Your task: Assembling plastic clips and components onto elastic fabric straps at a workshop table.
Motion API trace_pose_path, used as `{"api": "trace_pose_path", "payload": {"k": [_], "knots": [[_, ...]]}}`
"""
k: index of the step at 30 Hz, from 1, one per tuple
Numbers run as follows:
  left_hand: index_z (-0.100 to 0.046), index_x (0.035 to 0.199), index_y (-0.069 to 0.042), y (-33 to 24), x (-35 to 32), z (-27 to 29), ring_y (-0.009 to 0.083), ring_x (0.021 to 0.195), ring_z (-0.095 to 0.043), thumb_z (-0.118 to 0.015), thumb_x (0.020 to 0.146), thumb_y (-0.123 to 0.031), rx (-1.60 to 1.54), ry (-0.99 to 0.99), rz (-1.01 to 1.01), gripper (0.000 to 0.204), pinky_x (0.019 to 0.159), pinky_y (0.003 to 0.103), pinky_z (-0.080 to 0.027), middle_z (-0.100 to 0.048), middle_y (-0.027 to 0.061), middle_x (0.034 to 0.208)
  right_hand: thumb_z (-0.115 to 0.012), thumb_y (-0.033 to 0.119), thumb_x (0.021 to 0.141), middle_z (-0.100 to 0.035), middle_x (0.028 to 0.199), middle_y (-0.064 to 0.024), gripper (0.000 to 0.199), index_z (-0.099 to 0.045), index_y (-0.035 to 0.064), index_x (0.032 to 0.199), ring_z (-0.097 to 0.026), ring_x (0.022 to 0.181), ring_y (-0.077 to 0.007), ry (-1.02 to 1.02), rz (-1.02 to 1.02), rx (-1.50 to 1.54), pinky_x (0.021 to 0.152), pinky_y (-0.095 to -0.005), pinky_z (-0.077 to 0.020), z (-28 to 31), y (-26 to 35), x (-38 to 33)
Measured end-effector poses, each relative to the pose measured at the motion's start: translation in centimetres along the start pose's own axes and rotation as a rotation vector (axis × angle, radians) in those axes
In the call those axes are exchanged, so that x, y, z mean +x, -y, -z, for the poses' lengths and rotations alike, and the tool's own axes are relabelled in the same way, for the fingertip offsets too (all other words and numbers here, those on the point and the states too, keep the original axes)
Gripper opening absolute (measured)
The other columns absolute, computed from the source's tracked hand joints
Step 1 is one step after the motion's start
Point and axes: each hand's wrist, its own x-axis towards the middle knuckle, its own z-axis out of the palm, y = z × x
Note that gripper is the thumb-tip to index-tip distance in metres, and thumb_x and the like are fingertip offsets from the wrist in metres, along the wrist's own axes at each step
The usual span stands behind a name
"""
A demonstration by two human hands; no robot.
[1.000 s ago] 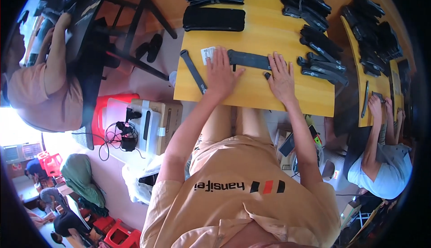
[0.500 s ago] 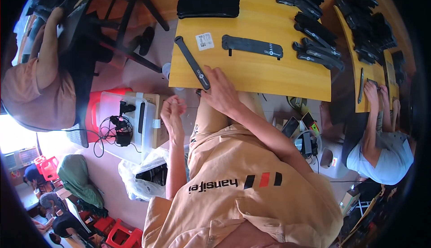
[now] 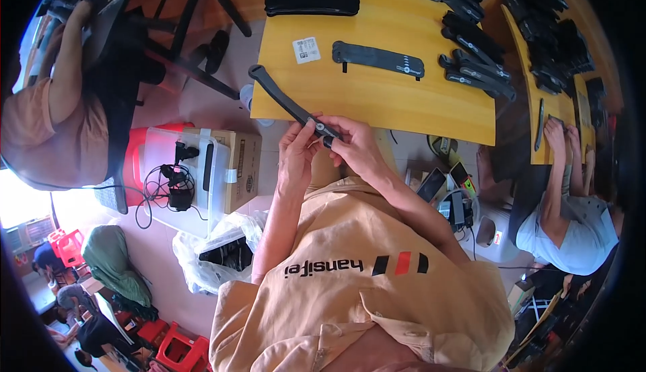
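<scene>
You are holding one long black strap [image 3: 288,103] at the near edge of the yellow tabletop [image 3: 377,96], its far end lying over the near left corner. Your left hand [image 3: 296,160] is closed around the strap's near end; your right hand [image 3: 353,146] is pinching the same end, fingertips working at a small fitting there. This appears to be the fitting step. The next move is likely calling for a steady two-handed grip while seating the part. A second strap [image 3: 378,59] and a white label [image 3: 307,49] are lying mid-tabletop.

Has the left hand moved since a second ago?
Yes. The left hand came off the yellow table and now grips the black strap at its near edge.
</scene>
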Motion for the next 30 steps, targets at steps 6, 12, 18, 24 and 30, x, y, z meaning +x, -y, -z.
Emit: {"api": "trace_pose_path", "payload": {"k": [6,12,18,24,30], "knots": [[-0.058,0.105,0.0,-2.2,-1.1,-1.6,0.0147,0.074,-0.065,-0.055,0.09,-0.017,0.059,-0.002,-0.122,0.023,0.065,0.025,-0.055,-0.066,0.0129,0.09,-0.053,-0.011,0.075,-0.06,0.084,-0.0065,0.026,-0.063,-0.0018,0.098,-0.058,0.069,-0.0125,-0.135,0.471,-0.396,0.056,-0.0231,-0.0463,2.8,1.7,-1.9],[-0.056,0.108,0.0,-3.6,-2.2,-3.4,0.0173,0.07,-0.067,-0.056,0.089,-0.019,0.056,0.069,-0.084,0.027,0.062,0.026,-0.056,-0.066,0.011,0.087,-0.055,-0.015,0.067,-0.06,0.082,-0.0082,0.031,-0.064,0.0001,0.093,-0.06,0.068,-0.019,0.002,0.681,-0.602,0.057,-0.0277,-0.0471,2.6,4.3,-3.1],[-0.058,0.107,0.001,-3.3,-2.8,-5.0,0.0151,0.072,-0.065,-0.061,0.085,-0.012,0.167,0.033,-0.115,0.026,0.064,0.024,-0.055,-0.065,0.0074,0.084,-0.06,-0.011,0.065,-0.058,0.08,-0.0084,0.026,-0.063,0.0003,0.089,-0.059,0.065,-0.0222,-0.055,0.761,-0.741,0.056,-0.0297,-0.0475,3.0,4.4,-3.4],[-0.063,0.094,0.004,-3.2,-3.0,-5.1,0.0124,0.071,-0.063,-0.065,0.081,-0.008,0.275,-0.019,-0.099,0.018,0.064,0.022,-0.054,-0.065,0.0087,0.082,-0.064,-0.006,0.064,-0.057,0.08,-0.0083,0.027,-0.061,0.001,0.09,-0.059,0.067,-0.0244,-0.052,0.829,-0.888,0.056,-0.0323,-0.0486,3.1,4.9,-3.7],[-0.061,0.091,0.007,-2.9,-2.9,-5.4,0.0124,0.068,-0.062,-0.068,0.079,-0.009,0.296,-0.056,-0.098,0.021,0.062,0.022,-0.054,-0.064,0.0113,0.08,-0.068,0.0,0.063,-0.054,0.078,-0.0074,0.027,-0.059,0.002,0.089,-0.058,0.067,-0.0245,-0.014,0.849,-1.008,0.056,-0.0339,-0.0486,3.2,5.2,-3.6]]}}
